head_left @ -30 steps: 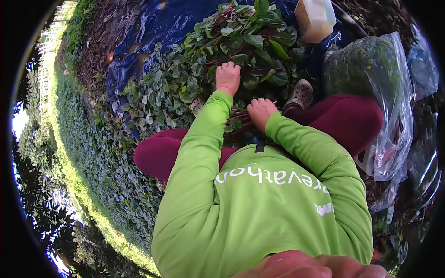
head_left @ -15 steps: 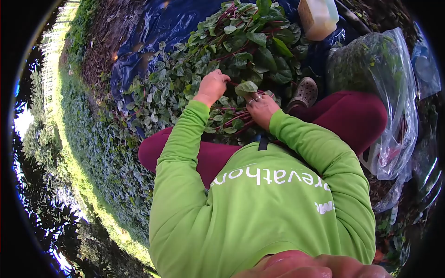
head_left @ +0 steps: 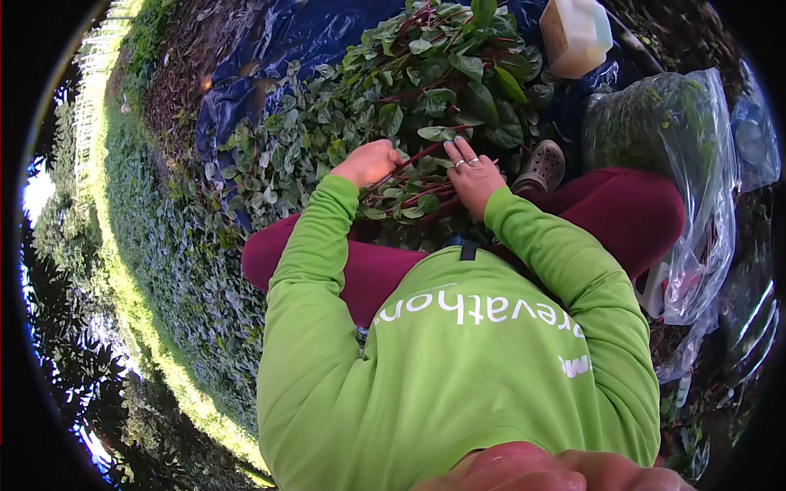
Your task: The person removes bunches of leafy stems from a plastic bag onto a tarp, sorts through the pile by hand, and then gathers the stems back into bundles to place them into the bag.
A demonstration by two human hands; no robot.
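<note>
My left hand (head_left: 368,163) is closed around the lower end of a reddish-purple leafy stem (head_left: 422,155), which slants up to the right. A green leaf (head_left: 436,132) sits near the stem's upper end. My right hand (head_left: 476,180), with rings on its fingers, has its fingers stretched out, the tips by the upper part of that stem; its thumb is hidden. Between my hands and my lap lie more cut purple stems with leaves (head_left: 416,202). Just beyond is a large heap of green leafy stems (head_left: 458,78).
A blue plastic sheet (head_left: 319,31) lies under the heap. At the upper right stands a translucent plastic container (head_left: 573,37). Clear plastic bags (head_left: 696,123), one with greens inside, stand right of my knee. My clog (head_left: 542,165) is beside the heap.
My left hand has moved slightly down and left. My right hand has shifted slightly right, its fingers straightened. The stem now slants between them, its leaf higher up.
</note>
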